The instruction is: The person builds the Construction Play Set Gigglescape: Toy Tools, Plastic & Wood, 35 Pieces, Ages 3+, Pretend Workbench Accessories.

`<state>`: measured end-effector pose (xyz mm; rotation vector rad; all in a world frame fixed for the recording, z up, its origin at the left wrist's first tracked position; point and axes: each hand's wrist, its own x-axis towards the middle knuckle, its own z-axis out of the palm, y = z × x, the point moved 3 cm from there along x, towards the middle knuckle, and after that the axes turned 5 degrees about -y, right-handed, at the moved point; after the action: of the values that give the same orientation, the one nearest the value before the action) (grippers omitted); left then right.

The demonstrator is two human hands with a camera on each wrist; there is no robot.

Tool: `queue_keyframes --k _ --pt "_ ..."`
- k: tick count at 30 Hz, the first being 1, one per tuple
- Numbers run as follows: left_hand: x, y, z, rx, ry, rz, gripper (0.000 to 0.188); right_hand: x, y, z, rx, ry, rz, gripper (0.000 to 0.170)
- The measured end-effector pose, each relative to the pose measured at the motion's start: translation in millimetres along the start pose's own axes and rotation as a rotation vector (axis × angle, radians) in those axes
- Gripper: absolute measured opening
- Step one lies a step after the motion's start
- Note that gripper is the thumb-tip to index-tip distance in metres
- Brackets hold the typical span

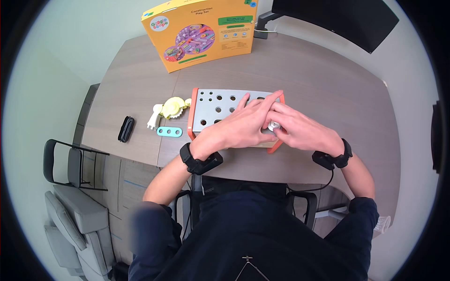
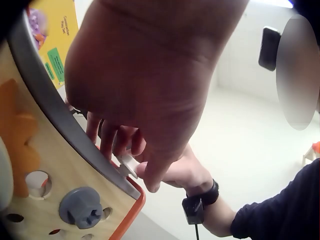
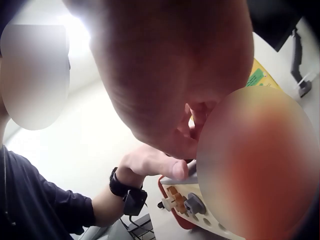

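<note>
A toy workbench with a grey perforated top [image 1: 211, 100] and orange end frames stands before the person. At its right end, the right hand [image 1: 302, 131] pinches a small white piece [image 1: 273, 125] between thumb and fingers, just at the top's edge. The left hand [image 1: 243, 124] lies over the top with fingers stretched out, its fingertips meeting the right hand's and its thumb close to the white piece [image 2: 129, 166]. On the wooden side panel sit a grey bolt head [image 2: 81, 207] and an orange piece [image 2: 17, 137]. The hands hide part of the top.
Left of the workbench lie a yellow and white toy [image 1: 172, 107], a teal strip with holes [image 1: 169, 132] and a black object [image 1: 126, 129]. A yellow play set box [image 1: 201, 35] stands behind, with a monitor [image 1: 335, 21] at the back right.
</note>
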<state>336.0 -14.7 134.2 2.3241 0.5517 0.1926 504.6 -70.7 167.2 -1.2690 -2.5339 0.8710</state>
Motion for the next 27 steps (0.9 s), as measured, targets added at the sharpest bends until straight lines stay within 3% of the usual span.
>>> queue_keyframes --k 4,7,10,13,16,19,22,25,27 --pt "3 -1 6 0.044 0.14 0.064 0.115 2 0 2 -0.075 0.136 0.0 0.018" --pt "5 1 3 0.036 0.088 0.008 0.111 2 6 9 -0.167 0.206 0.103 0.02" --pt "7 -1 4 0.045 0.103 0.019 0.105 7 1 0 -0.36 -0.032 0.482 0.023" --pt "7 -2 -1 -0.004 0.035 0.008 0.097 8 -12 -13 -0.369 -0.161 0.594 0.023" --pt "8 -16 -5 -0.027 -0.018 0.098 0.093 -6 -1 -8 -0.279 0.236 0.063 0.02" --pt "8 -13 -12 -0.088 -0.126 0.023 0.092 -7 -4 -3 -0.018 0.141 -0.097 0.017" --pt "5 -6 -8 -0.051 -0.084 0.027 0.096 -3 10 7 -0.083 0.1 -0.113 0.017" --pt "5 1 -4 -0.04 -0.028 0.013 0.1 1 8 6 -0.176 0.22 -0.042 0.02" --pt "8 -2 0 -0.035 -0.008 0.012 0.101 5 11 9 -0.244 0.168 0.158 0.023"
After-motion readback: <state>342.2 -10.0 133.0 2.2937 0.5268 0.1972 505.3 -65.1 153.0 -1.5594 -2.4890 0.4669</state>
